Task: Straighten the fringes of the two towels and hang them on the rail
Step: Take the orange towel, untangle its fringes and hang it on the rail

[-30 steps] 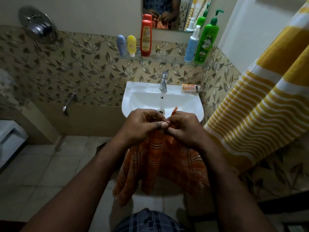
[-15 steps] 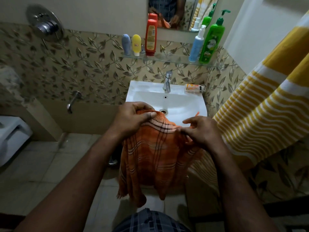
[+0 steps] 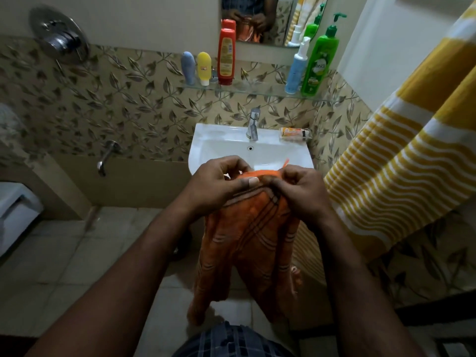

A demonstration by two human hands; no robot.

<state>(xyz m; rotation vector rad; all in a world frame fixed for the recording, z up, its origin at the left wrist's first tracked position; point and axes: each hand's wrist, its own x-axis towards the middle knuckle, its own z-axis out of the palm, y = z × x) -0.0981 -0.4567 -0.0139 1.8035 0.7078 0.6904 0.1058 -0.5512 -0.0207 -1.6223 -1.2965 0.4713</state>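
Both hands are pinched shut on the top hem of the orange towel (image 3: 247, 238): the left hand (image 3: 219, 186) and the right hand (image 3: 300, 191) meet thumb to thumb at the bunched edge, just over the front lip of the sink (image 3: 206, 150), while the rest of the cloth hangs straight down between the forearms toward the floor (image 3: 64, 253). A few fringe strands (image 3: 285, 163) stick up behind the right hand. The grip covers only a short stretch of hem, so the likeliest slip is the loose weight pulling the edge out of the pinch as the fingers walk along it; the towel would then fall to the floor or drag into the basin, which may be wet. Tugging a knotted strand too hard could pull a thread rather than straighten it. Room is tight on the right, where the yellow striped towel (image 3: 401, 155) hangs close beside the right wrist and could be caught or dragged by an elbow. Ahead, the tap (image 3: 253, 123) and the glass shelf (image 3: 252, 90) with its bottles stand above the sink, so a big upward shake risks knocking them. The left side is open down to the floor. The rail itself is not in view, so I cannot judge the reach to it.
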